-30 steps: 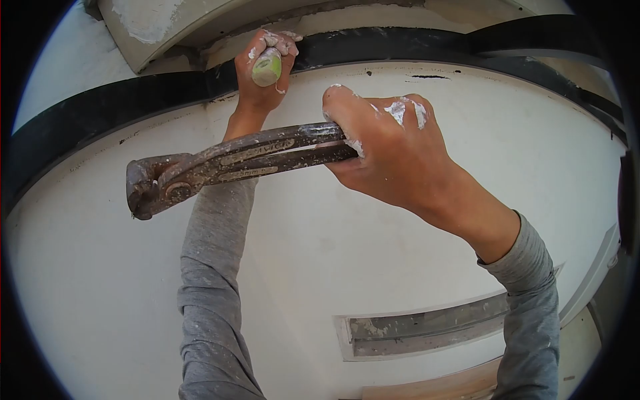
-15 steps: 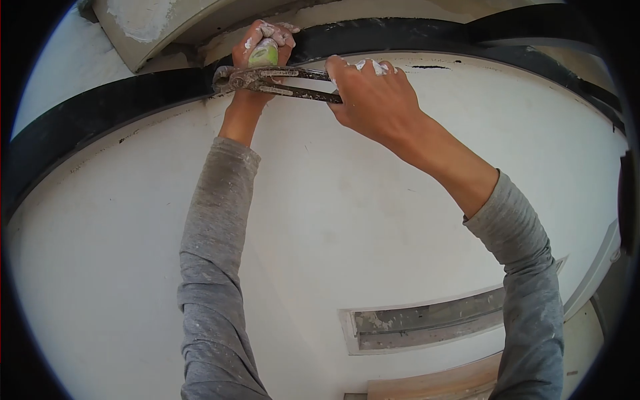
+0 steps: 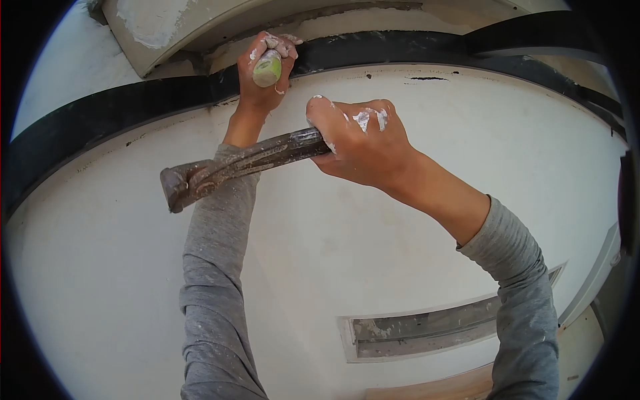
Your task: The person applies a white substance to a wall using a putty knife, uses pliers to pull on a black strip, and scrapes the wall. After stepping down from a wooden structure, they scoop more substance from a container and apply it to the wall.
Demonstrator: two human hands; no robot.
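My left hand (image 3: 263,83), smeared with white plaster, is wrapped round a tool with a green and pale handle (image 3: 267,70). The butt of that handle faces me; its far end is hidden behind the fingers and against the dark band. My right hand (image 3: 363,137), also with white smears on the knuckles, grips a worn pair of pincers (image 3: 247,160) by the handles, which lie together. The head of the pincers is at the left, in front of my left forearm and apart from the green handle.
A black curved band (image 3: 387,48) runs across the top of the white panel (image 3: 347,233). Above it is a beige ledge (image 3: 150,37) with rough plaster. A recessed slot (image 3: 427,327) is low in the panel, with a brown wooden piece (image 3: 433,387) below.
The pincers have swung down, away from the green handle towards me, and turned so their handles overlap. My right hand has lowered with them. My left hand keeps its hold almost in place.
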